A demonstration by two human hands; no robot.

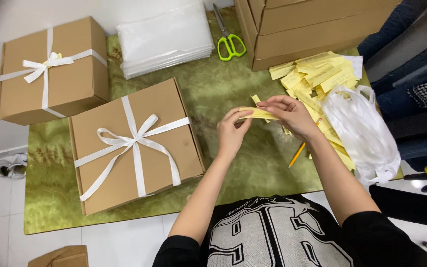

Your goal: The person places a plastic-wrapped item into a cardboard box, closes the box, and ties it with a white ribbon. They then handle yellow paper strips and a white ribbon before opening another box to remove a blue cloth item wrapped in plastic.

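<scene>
Over a green table (233, 89), left hand (232, 131) and right hand (288, 116) both pinch one yellow paper strip (257, 113)

Two ribbon-tied boxes (53, 69) (134, 143), one pair of scissors (229, 37), one pencil (298, 153), one plastic bag (364, 133).

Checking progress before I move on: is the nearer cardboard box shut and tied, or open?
Shut and tied. The nearer cardboard box has its lid flat, with a white ribbon crossed over it and knotted in a bow.
</scene>
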